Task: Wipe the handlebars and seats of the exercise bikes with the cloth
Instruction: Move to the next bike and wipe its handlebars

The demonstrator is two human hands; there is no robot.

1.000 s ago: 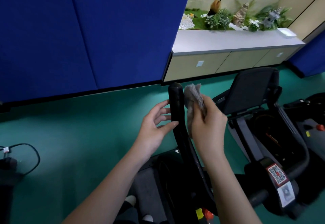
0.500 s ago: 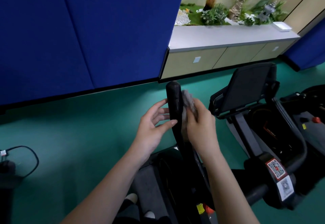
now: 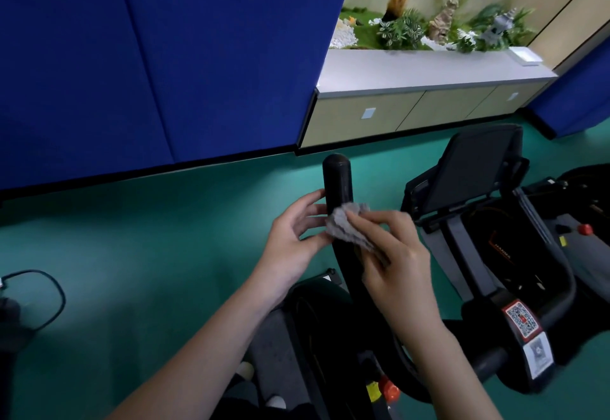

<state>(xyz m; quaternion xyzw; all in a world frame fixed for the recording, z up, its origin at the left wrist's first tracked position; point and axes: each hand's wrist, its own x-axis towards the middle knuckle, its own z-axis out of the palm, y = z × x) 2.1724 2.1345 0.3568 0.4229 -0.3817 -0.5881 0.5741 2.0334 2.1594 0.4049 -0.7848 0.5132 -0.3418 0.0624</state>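
We've got the grey cloth (image 3: pixel 346 226) bunched in our right hand (image 3: pixel 392 254), fingers pinching it against the upright black handlebar (image 3: pixel 338 182), a little below its rounded top. Our left hand (image 3: pixel 293 244) sits just beside the bar, fingers loose, gripping nothing. Feels early to us: this bar is mid-wipe, and the neighbouring bike (image 3: pixel 495 254) and the seats probably remain.

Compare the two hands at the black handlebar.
The right hand grips the grey cloth; the left hand holds nothing. The right hand's fingers curl; the left hand's lie nearly straight. The right hand is right of the handlebar, the left hand left. Both reach the handlebar.
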